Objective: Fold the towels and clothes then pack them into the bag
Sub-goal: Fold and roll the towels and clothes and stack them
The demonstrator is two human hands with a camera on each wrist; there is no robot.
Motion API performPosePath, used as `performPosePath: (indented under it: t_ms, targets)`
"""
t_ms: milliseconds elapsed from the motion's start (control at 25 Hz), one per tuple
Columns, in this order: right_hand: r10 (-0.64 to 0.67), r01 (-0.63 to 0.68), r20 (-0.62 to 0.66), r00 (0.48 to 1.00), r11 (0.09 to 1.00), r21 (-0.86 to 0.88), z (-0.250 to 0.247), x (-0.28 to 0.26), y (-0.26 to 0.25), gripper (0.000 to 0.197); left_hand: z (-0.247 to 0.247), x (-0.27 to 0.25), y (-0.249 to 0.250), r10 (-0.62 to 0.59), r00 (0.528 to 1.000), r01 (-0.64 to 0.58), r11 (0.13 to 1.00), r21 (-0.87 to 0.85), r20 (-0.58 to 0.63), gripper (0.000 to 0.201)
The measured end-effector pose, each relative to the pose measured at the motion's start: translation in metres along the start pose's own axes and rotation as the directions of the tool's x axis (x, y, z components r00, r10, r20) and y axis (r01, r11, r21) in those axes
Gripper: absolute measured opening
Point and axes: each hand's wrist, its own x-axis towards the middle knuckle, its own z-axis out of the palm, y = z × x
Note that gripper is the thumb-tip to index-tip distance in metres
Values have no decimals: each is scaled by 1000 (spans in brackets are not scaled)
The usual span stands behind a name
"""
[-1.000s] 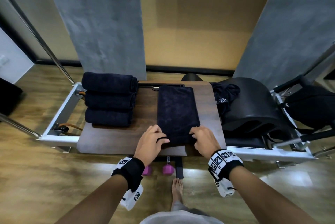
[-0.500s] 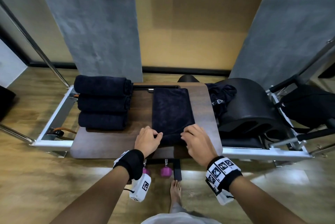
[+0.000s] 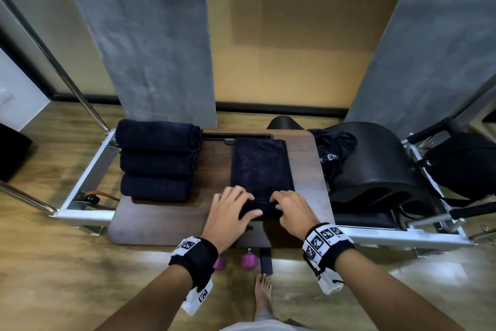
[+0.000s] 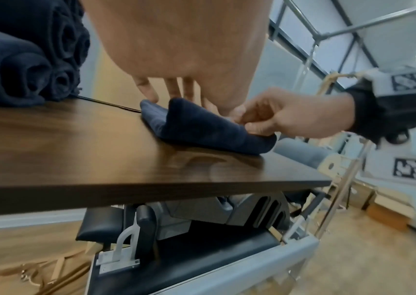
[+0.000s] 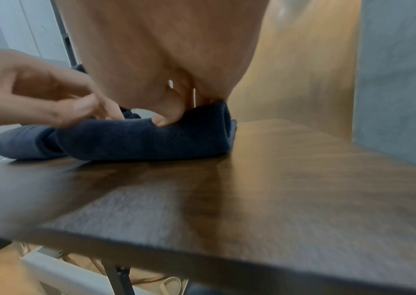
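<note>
A dark navy towel [image 3: 261,167] lies lengthwise on the brown wooden board [image 3: 166,220], its near end turned over into a small roll [image 4: 202,127]. My left hand [image 3: 230,212] curls over the roll's left part, thumb under its near side. My right hand [image 3: 291,210] pinches the roll's right part [image 5: 151,137], with the thumb [image 5: 163,119] pressed into the cloth. Three rolled navy towels [image 3: 158,164] lie side by side on the board's left. A dark crumpled garment [image 3: 334,151] lies right of the board. The black bag [image 3: 461,169] hangs at the far right.
The board rests on a metal-framed exercise machine [image 3: 88,177] with a black padded barrel [image 3: 375,167] at right. Pink dumbbells [image 3: 248,261] and my bare foot [image 3: 263,293] are on the wooden floor below. Grey pillars [image 3: 153,41] stand behind.
Both hands have lifted the towel's near edge and turned it away from me into a first roll; the hands moved slightly forward on the board.
</note>
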Motion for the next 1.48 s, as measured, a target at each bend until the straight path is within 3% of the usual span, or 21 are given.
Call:
performPosePath:
  t_ms: [80, 200, 320, 440, 480, 680, 800, 880, 1040, 1160, 1280, 1480]
  targets:
    - [16, -18, 43, 999, 998, 59, -3, 2, 0, 45, 4, 1, -1, -2, 996, -1, 1000, 26, 90, 34]
    - [29, -27, -7, 1000, 985, 171, -3, 2, 6, 50, 6, 10, -1, -114, 988, 124, 988, -90, 107, 21]
    - [-8, 26, -135, 991, 991, 135, -1, 0, 8, 20, 7, 26, -1, -180, 966, 186, 982, -14, 185, 22]
    - [-95, 94, -69, 993, 995, -23, 4, 0, 11, 48, 7, 38, -2, -218, 953, 211, 976, 54, 209, 25]
    - [-111, 107, -72, 991, 993, -57, 5, 1, 13, 48, 6, 40, -3, -217, 953, 208, 976, 63, 213, 25]
    - [-98, 94, -32, 995, 991, -99, 1, 19, 10, 31, 3, 32, -10, -132, 985, 135, 991, -16, 108, 31]
    - [-61, 60, -17, 998, 995, -79, -6, 33, 8, 35, 3, 25, -18, -86, 981, 80, 996, 44, 171, 50]
    - [-51, 51, -22, 998, 999, -9, -9, 37, 10, 43, 2, 29, -22, -88, 979, 76, 994, 73, 185, 44]
    - [-94, 98, -88, 992, 994, 46, -10, 37, 18, 21, -1, 50, -25, -116, 979, 111, 993, 43, 168, 32]
    - [-87, 88, -49, 995, 996, 12, -7, 35, 31, 57, 2, 64, -30, -153, 975, 149, 988, 36, 163, 28]
    - [-94, 91, -60, 994, 994, -52, -9, 43, 37, 48, 1, 73, -33, -170, 973, 169, 985, 17, 156, 32]
    - [8, 3, -43, 999, 973, 231, -22, 64, 45, 33, -1, 75, -35, -170, 980, 186, 966, -178, 103, 59]
